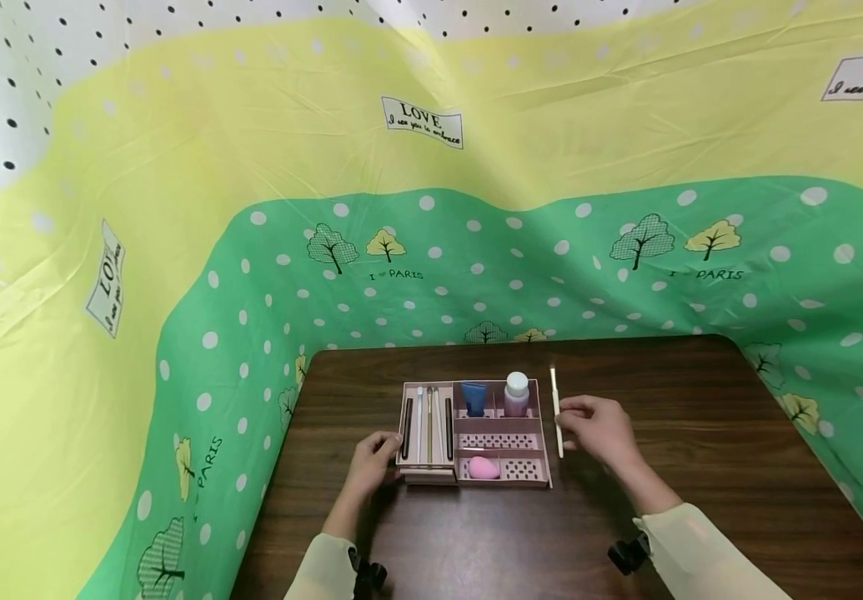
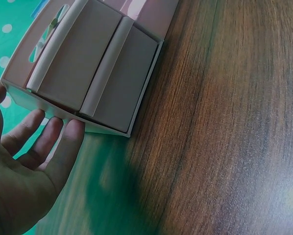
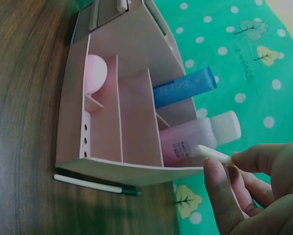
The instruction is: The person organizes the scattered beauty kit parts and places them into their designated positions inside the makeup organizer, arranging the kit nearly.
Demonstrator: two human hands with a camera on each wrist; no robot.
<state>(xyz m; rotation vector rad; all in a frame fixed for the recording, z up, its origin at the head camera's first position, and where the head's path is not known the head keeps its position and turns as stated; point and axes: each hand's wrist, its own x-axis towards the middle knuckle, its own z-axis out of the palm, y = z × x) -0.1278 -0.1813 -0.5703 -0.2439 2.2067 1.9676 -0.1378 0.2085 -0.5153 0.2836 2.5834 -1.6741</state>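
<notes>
A pink cosmetics organizer [image 1: 502,442] stands on the table. My left hand [image 1: 371,460] touches its left side wall with fairly straight fingertips, clearer in the left wrist view. Beyond the organizer's right side, my right hand [image 1: 602,429] pinches a slim white makeup brush [image 1: 557,408] between thumb and fingers, its bristle end pointing away from me. The organizer holds several slim brushes and pencils [image 1: 429,421] on the left. A blue tube [image 1: 474,398] and a white-capped pink bottle [image 1: 516,398] stand at the back; a pink makeup sponge [image 1: 484,467] sits at the front.
Another slim white stick [image 3: 87,182] with a dark end lies on the table along the organizer's right wall. The organizer's left part has two drawers [image 2: 83,54] facing me. A green and yellow curtain [image 1: 476,275] hangs behind the dark wooden table [image 1: 701,417].
</notes>
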